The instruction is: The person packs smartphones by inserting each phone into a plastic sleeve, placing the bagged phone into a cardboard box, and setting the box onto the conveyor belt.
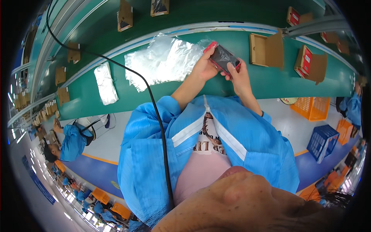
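My left hand (205,66) and my right hand (240,77) both grip a flat, rectangular red-edged black device (223,58) above the green workbench (239,43). The left fingers wrap around its left end, while the right thumb presses on its dark face. Some clear plastic film shows around its upper left end; I cannot tell how far it covers the device. Just left of my hands, a loose spread of clear plastic bags (160,62) lies on the bench. An open cardboard box (275,48) with its lid raised stands to the right.
Further right is another open cardboard box (319,67) with a red packet (306,62). A stack of folded plastic bags (105,84) lies at left. Several small boxes stand on the green strip beyond the rail. A black cable (148,91) hangs across the view. Crates (311,107) stand behind at right.
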`<state>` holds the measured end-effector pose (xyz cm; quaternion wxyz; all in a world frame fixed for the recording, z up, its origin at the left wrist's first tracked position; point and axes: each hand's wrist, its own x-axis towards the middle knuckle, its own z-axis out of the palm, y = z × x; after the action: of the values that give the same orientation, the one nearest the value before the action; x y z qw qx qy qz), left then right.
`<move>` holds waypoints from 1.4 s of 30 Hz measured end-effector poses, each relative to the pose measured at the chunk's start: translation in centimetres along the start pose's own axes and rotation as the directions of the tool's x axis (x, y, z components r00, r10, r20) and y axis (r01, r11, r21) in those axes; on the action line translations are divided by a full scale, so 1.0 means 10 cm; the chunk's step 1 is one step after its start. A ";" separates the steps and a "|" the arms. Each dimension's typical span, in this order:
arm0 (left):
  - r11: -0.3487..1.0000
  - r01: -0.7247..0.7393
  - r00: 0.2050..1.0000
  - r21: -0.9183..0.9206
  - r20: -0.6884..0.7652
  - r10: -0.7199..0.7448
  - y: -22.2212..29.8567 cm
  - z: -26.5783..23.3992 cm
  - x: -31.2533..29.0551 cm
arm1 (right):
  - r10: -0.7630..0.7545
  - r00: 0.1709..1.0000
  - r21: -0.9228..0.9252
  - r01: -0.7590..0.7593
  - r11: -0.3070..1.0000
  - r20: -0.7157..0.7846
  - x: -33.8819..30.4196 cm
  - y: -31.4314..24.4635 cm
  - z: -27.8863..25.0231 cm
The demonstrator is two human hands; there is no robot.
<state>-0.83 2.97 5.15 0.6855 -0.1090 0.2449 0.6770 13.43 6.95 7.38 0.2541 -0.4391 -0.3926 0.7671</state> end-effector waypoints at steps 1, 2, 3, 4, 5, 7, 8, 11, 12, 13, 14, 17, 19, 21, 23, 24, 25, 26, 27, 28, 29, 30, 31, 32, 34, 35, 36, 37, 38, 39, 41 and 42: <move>0.997 0.047 0.999 -0.057 -0.020 -0.048 -0.08 -0.11 0.07 | -0.084 0.996 -0.081 0.081 0.993 -0.039 -0.04 0.00 -0.01; 0.997 0.058 0.998 -0.056 -0.020 -0.059 -0.15 -0.14 0.09 | -0.169 0.983 -0.162 0.155 0.975 -0.074 -0.08 0.01 -0.04; 0.994 0.088 0.996 -0.064 0.001 -0.088 -0.20 -0.16 0.11 | -0.168 0.982 -0.161 0.153 0.975 -0.083 -0.12 0.01 -0.06; 0.991 0.115 0.993 -0.072 0.022 -0.114 -0.25 -0.19 0.12 | -0.197 0.979 -0.269 0.174 0.947 -0.060 -0.15 -0.02 -0.08; 0.990 0.119 0.993 -0.070 0.023 -0.118 -0.26 -0.16 0.12 | -0.225 0.974 -0.373 0.197 0.907 -0.032 -0.16 -0.07 -0.10; 0.986 0.128 0.991 -0.105 -0.022 -0.131 -0.30 -0.13 0.08 | -0.160 0.987 -0.416 0.141 0.899 -0.012 -0.19 -0.15 -0.16; 0.996 0.046 0.996 -0.076 -0.074 -0.051 -0.30 0.07 -0.04 | -0.092 0.996 -0.461 0.087 0.883 0.010 -0.23 -0.22 -0.16; 0.964 0.174 0.983 -0.203 -0.014 -0.181 -0.31 -0.09 0.05 | -0.076 0.995 -0.408 0.093 0.908 0.058 -0.32 -0.41 -0.12; 0.967 0.189 0.982 -0.174 0.043 -0.184 -0.30 -0.09 0.05 | -0.090 0.989 -0.362 0.127 0.924 0.116 -0.33 -0.42 -0.14; 0.967 0.192 0.981 -0.169 0.044 -0.188 -0.28 -0.09 0.05 | -0.094 0.989 -0.359 0.128 0.925 0.112 -0.35 -0.42 -0.15; 0.969 0.215 0.976 -0.124 0.044 -0.211 -0.25 -0.07 0.04 | -0.137 0.974 -0.331 0.192 0.924 0.181 -0.38 -0.41 -0.18; 0.971 0.232 0.973 -0.052 -0.004 -0.232 -0.12 -0.08 0.03 | -0.145 0.955 -0.304 0.222 0.927 0.257 -0.38 -0.36 -0.40; 0.972 0.232 0.971 -0.027 -0.047 -0.233 0.01 -0.10 0.03 | 0.021 0.987 -0.351 0.038 0.936 0.162 -0.37 -0.32 -0.72; 0.973 0.026 0.998 0.228 -0.056 -0.014 0.16 -0.11 0.02 | 0.019 0.986 -0.551 -0.107 0.828 -0.164 -0.37 -0.36 -1.11; 0.893 -0.163 0.982 0.419 -0.018 0.188 0.28 -0.04 0.03 | -0.363 0.863 -0.704 0.012 0.710 -0.351 -0.30 -0.28 -1.49; 0.819 -0.251 0.961 0.516 0.031 0.275 0.32 0.02 0.06 | -0.578 0.738 -0.772 0.124 0.624 -0.349 -0.17 -0.21 -1.72; 0.741 -0.366 0.904 0.563 0.027 0.426 0.29 0.11 0.12 | -0.756 0.574 -0.835 0.212 0.509 -0.315 0.01 -0.15 -1.86; 0.591 -0.394 0.872 0.704 0.083 0.482 0.31 0.19 0.15 | -0.754 0.574 -0.832 0.211 0.513 -0.320 0.17 -0.18 -1.87; 0.419 -0.409 0.836 0.811 0.149 0.528 0.32 0.25 0.19 | -0.752 0.610 -0.823 0.275 0.497 -0.250 0.30 -0.28 -1.84; 0.312 -0.484 0.776 0.817 0.236 0.585 0.27 0.28 0.28 | -0.748 0.640 -0.807 0.339 0.483 -0.178 0.36 -0.36 -1.82; -0.098 -0.592 0.592 0.800 0.514 0.621 0.27 0.35 0.33 | -0.640 0.733 -0.819 0.208 0.535 -0.232 0.35 -0.42 -1.60; -0.492 -0.593 0.395 0.638 0.762 0.513 0.25 0.43 0.39 | -0.522 0.801 -0.821 0.070 0.567 -0.292 0.34 -0.43 -1.29; -0.479 -0.616 0.394 0.625 0.772 0.500 0.16 0.46 0.45 | -0.594 0.767 -0.800 0.187 0.571 -0.244 0.34 -0.29 -1.07; -0.488 -0.638 0.388 0.596 0.796 0.466 0.06 0.47 0.50 | -0.666 0.735 -0.820 0.297 0.489 -0.131 0.36 -0.11 -0.95; -0.512 -0.656 0.394 0.554 0.831 0.394 -0.12 0.37 0.56 | -0.721 0.692 -0.796 0.416 0.439 -0.035 0.44 0.14 -0.74; -0.481 -0.648 0.443 0.591 0.806 0.393 -0.20 0.23 0.57 | -0.660 0.746 -0.716 0.411 0.564 -0.092 0.37 0.18 -0.58; -0.449 -0.640 0.491 0.624 0.781 0.385 -0.25 0.10 0.56 | -0.613 0.781 -0.625 0.421 0.657 -0.119 0.34 0.13 -0.49; -0.547 -0.538 0.545 0.641 0.760 0.354 -0.26 -0.06 0.52 | -0.612 0.782 -0.620 0.425 0.660 -0.115 0.31 0.07 -0.44; -0.550 -0.540 0.547 0.637 0.762 0.347 -0.29 -0.15 0.50 | -0.589 0.797 -0.631 0.389 0.671 -0.136 0.30 0.02 -0.41; -0.558 -0.450 0.574 0.697 0.705 0.417 -0.34 -0.20 0.46 | -0.562 0.812 -0.642 0.350 0.682 -0.155 0.28 0.01 -0.40; -0.541 -0.335 0.629 0.772 0.610 0.481 -0.36 -0.24 0.41 | -0.611 0.786 -0.724 0.363 0.586 -0.101 0.32 0.02 -0.40; -0.542 -0.333 0.631 0.772 0.609 0.480 -0.36 -0.23 0.40 | -0.652 0.758 -0.798 0.371 0.475 -0.036 0.34 0.03 -0.41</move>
<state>2.10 5.11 0.57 0.1095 0.5463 0.7154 0.4217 15.31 10.81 4.26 0.3327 -0.4857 -0.7370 0.3321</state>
